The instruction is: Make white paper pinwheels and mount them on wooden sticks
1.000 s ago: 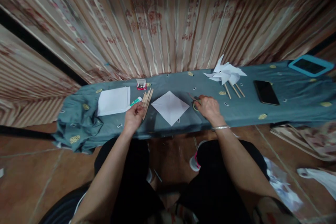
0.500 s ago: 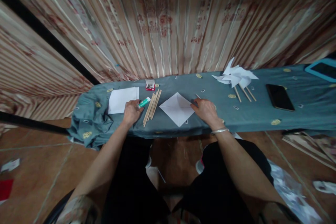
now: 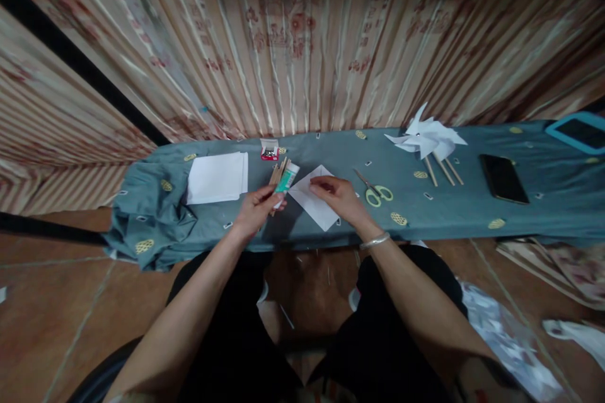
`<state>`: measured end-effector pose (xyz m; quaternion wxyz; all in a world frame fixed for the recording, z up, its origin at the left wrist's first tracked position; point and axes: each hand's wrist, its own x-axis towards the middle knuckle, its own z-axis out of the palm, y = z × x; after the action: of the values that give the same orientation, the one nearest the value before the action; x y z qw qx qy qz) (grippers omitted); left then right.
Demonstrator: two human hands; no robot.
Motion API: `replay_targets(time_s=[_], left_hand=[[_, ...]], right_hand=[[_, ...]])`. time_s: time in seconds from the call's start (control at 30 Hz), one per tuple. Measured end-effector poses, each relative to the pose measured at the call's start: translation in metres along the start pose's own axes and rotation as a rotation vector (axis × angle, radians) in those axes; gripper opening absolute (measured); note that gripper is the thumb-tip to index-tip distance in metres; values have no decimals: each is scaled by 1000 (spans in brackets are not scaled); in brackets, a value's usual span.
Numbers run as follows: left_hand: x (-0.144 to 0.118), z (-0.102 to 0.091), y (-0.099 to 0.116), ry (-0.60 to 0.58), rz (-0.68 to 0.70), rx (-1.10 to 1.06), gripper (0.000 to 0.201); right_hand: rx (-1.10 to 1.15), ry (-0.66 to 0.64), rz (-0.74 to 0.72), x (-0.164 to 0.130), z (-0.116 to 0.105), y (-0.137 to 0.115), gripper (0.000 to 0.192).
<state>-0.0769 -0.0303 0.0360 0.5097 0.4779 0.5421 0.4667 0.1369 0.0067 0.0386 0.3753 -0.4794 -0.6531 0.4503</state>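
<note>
Striped curtains hang behind a narrow table draped in a teal cloth (image 3: 472,214), with brown floor tiles below. Nearest the camera, 2 bare forearms reach up from a dark lap. The left hand (image 3: 255,211) is closed around a green-and-white glue stick (image 3: 285,180), gripping its lower end so the long axis tilts up and away to the right, its far end pointing toward the paper. The right hand (image 3: 338,195), with a bangle at the wrist, rests fingers-down on a white square of paper (image 3: 314,204) lying corner-on like a diamond; its fingers are bent but clasp nothing. The paper sits just right of the glue stick, between both hands, nearer the right. Behind the glue stick lies a bundle of wooden sticks (image 3: 278,171). Farther left is a stack of white sheets (image 3: 217,177); farther back a small red box (image 3: 270,150). To the right lie yellow-handled scissors (image 3: 375,190), then 1 cluster of paper pinwheels (image 3: 428,138), a dark phone (image 3: 503,179) and a blue-framed tablet (image 3: 577,132).
</note>
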Motion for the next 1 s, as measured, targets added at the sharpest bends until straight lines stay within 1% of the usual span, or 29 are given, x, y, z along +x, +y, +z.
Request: replay_targets(time_s=[0.03,0.1,0.17,0.27,0.37,0.47,0.57,0.63,0.7,0.77,0.87,0.9,0.97,1.0], left_hand=[[-3,13,4,-72,-23,-80,44],[-6,34,8,-166,-80,-206,46],[-4,48,9,-213,-134,-301,47],[2,55,4,-227,-172,-369,48],[7,53,-1,-240,-199,-341,49],[11,49,-7,-259,-207,-261,51],[16,44,-15,-246,-189,-172,57],[20,40,-21,-218,-141,-92,57],[26,34,-25,-180,-44,37,52],[32,23,-25,-113,79,219,45],[42,-1,-22,68,248,524,36],[46,-11,-22,110,282,626,36],[54,-28,-23,159,292,785,38],[58,-35,-26,163,290,857,38]], right_hand=[[187,-58,41,0,5,0,33],[477,-168,111,0,12,-1,41],[626,-203,159,0,13,-3,44],[660,-149,189,1,7,-3,42],[612,-85,218,2,1,2,40],[588,-23,265,5,-6,10,39],[637,71,293,8,-16,19,39],[680,141,295,10,-24,25,38],[682,197,291,11,-31,30,37],[652,237,287,11,-35,36,36],[602,256,287,9,-34,44,36],[582,247,287,8,-33,45,37],[543,225,286,7,-31,48,37],[526,214,287,7,-30,49,37]])
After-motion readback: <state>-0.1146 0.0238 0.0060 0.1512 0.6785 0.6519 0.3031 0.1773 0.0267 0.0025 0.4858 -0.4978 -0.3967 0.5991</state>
